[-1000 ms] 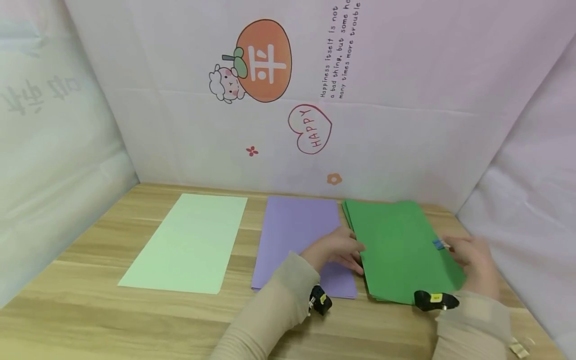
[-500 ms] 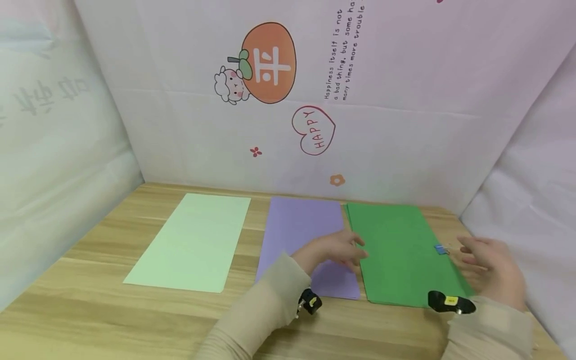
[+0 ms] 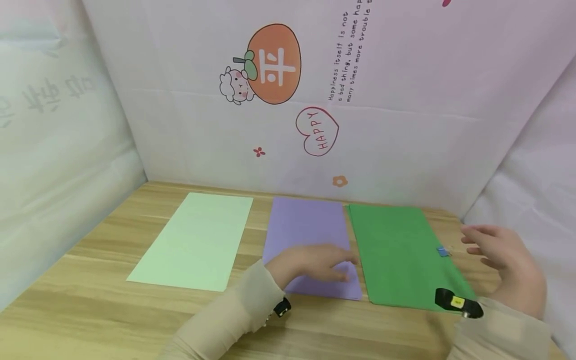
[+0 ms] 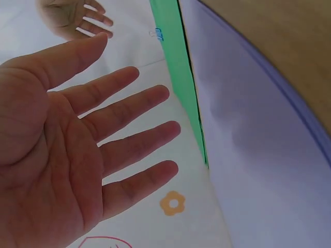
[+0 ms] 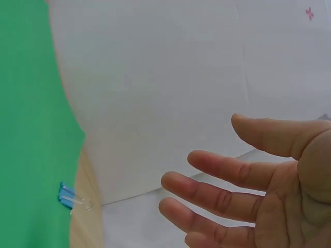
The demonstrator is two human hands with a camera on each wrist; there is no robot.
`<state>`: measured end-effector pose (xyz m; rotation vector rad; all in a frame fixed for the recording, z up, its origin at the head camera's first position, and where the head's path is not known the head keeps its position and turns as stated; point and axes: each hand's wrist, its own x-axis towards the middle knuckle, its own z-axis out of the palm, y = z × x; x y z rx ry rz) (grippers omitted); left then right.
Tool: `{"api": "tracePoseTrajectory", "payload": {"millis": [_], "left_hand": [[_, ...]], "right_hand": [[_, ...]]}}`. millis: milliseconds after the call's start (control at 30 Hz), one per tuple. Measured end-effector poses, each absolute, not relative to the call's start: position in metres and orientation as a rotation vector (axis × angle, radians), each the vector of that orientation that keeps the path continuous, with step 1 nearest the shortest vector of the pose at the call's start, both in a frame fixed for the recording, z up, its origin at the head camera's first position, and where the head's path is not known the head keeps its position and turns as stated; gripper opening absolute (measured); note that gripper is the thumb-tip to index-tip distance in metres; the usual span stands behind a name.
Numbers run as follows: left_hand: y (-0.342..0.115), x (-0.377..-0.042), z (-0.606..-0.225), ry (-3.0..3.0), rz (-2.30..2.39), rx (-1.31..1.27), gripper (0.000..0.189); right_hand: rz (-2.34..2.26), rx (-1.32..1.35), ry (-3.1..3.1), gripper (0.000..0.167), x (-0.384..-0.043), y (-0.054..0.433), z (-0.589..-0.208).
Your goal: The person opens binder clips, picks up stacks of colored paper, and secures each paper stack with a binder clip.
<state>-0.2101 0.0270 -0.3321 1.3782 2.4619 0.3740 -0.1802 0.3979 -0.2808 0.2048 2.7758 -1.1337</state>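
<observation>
Green paper [image 3: 400, 250] lies right of centre, a blue clip [image 3: 443, 251] on its right edge presumably keeping sheets together; left hand [image 3: 310, 262], spread and empty, hovers over purple paper [image 3: 306, 220]; right hand [image 3: 506, 254], relaxed and empty, hangs at frame right

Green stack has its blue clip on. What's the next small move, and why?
I'd probably bring the right hand across to the purple stack, ready to square it with the left hand: both hands look empty, the blue clip sits on the right edge of the green stack, and no clip shows on the purple stack.
</observation>
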Motion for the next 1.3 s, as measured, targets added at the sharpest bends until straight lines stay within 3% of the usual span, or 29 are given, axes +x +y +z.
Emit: {"api": "tracePoseTrajectory", "payload": {"millis": [300, 633, 1300], "left_hand": [[0.004, -0.202, -0.343, 2.593, 0.252, 1.298, 0.055], [-0.012, -0.192, -0.345, 2.673, 0.168, 1.028, 0.07], [-0.027, -0.193, -0.352, 2.683, 0.116, 0.831, 0.07]], "right_hand": [[-0.824, 0.003, 2.969, 0.067, -0.178, 0.365, -0.268], [-0.718, -0.156, 3.014, 0.058, -0.173, 0.335, -0.257], [-0.438, -0.204, 3.082, 0.054, -0.156, 0.365, -0.254]]}}
